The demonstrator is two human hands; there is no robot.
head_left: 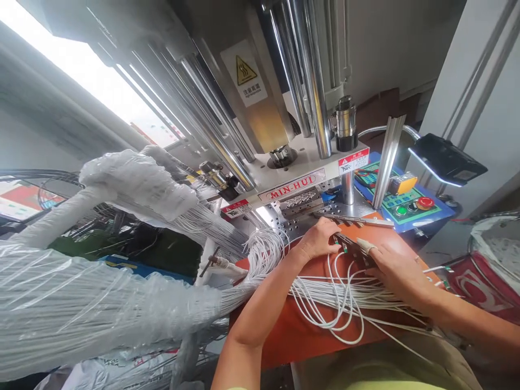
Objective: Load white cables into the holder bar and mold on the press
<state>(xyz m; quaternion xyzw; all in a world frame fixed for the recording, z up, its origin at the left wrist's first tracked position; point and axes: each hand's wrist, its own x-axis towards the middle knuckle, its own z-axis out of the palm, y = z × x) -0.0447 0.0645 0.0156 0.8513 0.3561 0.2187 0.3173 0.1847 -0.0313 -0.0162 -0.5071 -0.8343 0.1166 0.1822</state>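
Observation:
Above the orange work surface (pixel 280 344), a dark slotted metal mould bar (pixel 350 242) lies between my two hands. My left hand (pixel 319 241) pinches its left end, close to small green cable ends (pixel 344 249). Wrapped round the right end is my right hand (pixel 392 265), with a pale finger cot (pixel 365 245) on one finger. White cables (pixel 341 295) loop down from the bar and cross the surface beneath both wrists. Behind the hands, a second long metal bar (pixel 374 221) rests flat. My palms hide part of the held bar.
A press with a MIN-HUI plate (pixel 292 185) stands ahead, its steel columns (pixel 312 81) rising. At right are a blue control panel (pixel 422 208) with a red stop button (pixel 425 202) and a black lamp (pixel 447 160). Plastic-wrapped cable bundles (pixel 122 309) fill the left.

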